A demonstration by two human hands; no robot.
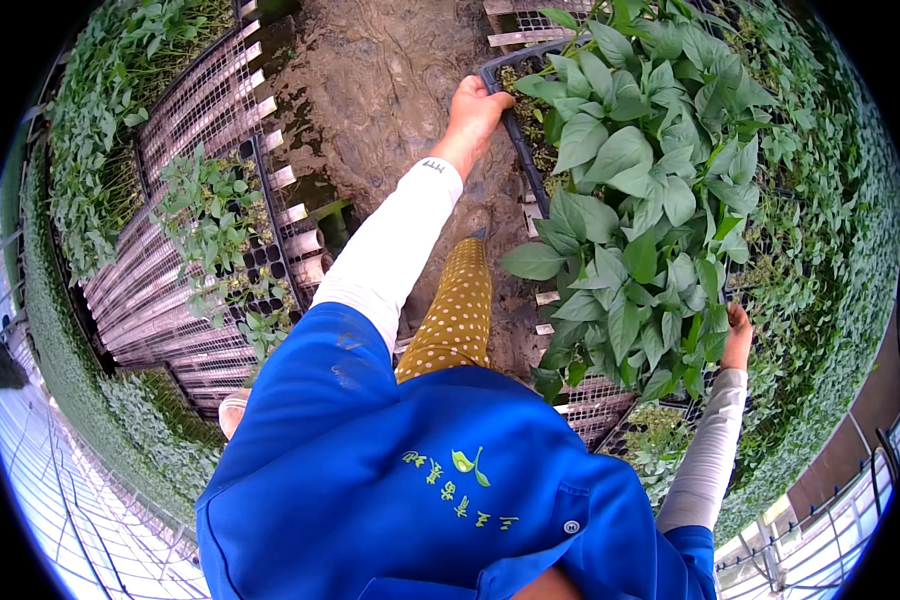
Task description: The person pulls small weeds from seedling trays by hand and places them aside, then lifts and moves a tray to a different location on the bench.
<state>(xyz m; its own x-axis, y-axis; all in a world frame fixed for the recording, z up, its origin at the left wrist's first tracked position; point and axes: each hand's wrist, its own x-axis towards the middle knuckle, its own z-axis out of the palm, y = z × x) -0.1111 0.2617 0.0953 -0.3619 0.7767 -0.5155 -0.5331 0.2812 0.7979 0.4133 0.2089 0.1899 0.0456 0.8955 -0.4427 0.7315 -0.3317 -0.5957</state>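
Note:
My left hand (476, 116) grips the corner rim of a black plastic seedling tray (523, 154), its thumb over the edge. Tall, broad-leaved green seedlings (637, 180) fill much of the tray and hide most of its cells. Along the tray's near right side, my right hand (736, 337) is closed at the edge, its fingertips partly behind leaves. The tray is held up beside a muddy path, at the right of my body.
A muddy path (390, 82) runs ahead between mesh-topped benches. On the left bench (195, 97) lies a partly filled cell tray (266, 259) with small seedlings. Dense seedlings (817, 247) cover the right side, and more (94, 172) grow at the far left.

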